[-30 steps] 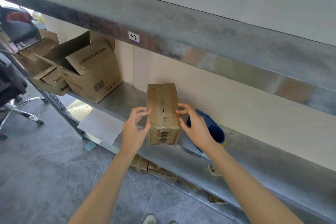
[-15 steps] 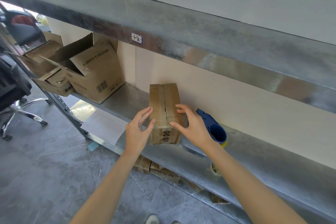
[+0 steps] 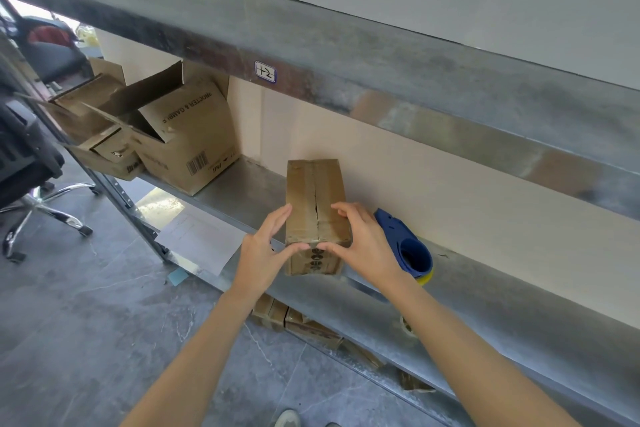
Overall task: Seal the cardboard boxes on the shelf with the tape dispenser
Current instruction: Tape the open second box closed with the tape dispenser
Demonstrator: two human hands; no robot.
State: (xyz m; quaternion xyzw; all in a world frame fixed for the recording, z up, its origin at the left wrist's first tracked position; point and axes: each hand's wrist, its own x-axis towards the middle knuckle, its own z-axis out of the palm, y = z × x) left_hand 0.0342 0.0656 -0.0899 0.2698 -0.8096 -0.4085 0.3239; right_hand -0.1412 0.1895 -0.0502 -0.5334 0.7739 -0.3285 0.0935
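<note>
**Left grip (image 3: 263,250) and right grip (image 3: 363,246) press down the small box (image 3: 313,191); tape dispenser (image 3: 405,246) lies to the right**

At the upper left of the frame two open cartons (image 3: 187,146) sit on the shelf (image 3: 485,305) with their flaps up and no tape on them. Nearer the centre, the left grip lays straight fingers against the small box's left side, thumb on the near top edge. It closes round nothing.

The small box stands mid-frame on the shelf. Its long axis runs away from the person toward the back wall, and the seam between the two top flaps follows that axis (a dark gap shows along it).

The right grip rests loosely bent fingers on the right flap, its thumb almost meeting the other thumb. It is pressing, not clasping. Just right of it, partly hidden behind it, lies the blue tape dispenser. The right grip is therefore the nearer one to fetch it, and the tape would likely run along the seam.
</note>
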